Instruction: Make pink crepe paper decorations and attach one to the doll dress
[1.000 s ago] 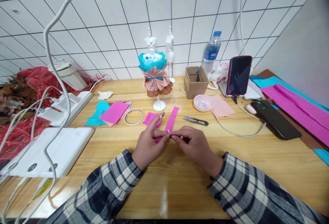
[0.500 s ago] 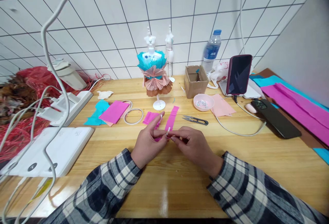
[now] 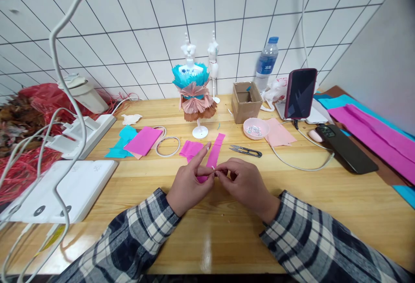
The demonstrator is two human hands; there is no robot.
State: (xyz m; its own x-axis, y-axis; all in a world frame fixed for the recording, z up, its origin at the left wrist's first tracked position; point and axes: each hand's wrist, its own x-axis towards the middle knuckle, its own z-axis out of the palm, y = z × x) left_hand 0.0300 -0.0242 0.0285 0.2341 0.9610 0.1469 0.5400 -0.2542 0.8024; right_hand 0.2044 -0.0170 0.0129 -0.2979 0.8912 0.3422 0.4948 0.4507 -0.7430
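Note:
My left hand (image 3: 192, 183) and my right hand (image 3: 244, 185) meet fingertip to fingertip over the near middle of the table. Both are closed in a pinch, with one left finger stretched upward. A tiny white piece (image 3: 213, 168) shows where the fingertips come together; its kind and anything else held there are hidden. Just beyond lie a pink paper strip (image 3: 216, 149) and a crinkled pink piece (image 3: 190, 149), partly behind my left hand. Thread snips (image 3: 246, 150) rest to the right. Farther back stands a small dress form (image 3: 190, 73) in ruffled blue, peach and brown paper.
A pink bowl of beads (image 3: 256, 128), a cardboard box (image 3: 247, 103) and a water bottle (image 3: 267, 61) are back right. A propped phone (image 3: 301, 92) and a dark phone (image 3: 348, 149) stand and lie at right. Cables run by a power strip (image 3: 94, 138) at left.
The white piece stood up longer at the fingertips before; now only a short bit shows. My fingers have shifted slightly, still pinched together. The view has moved a little.

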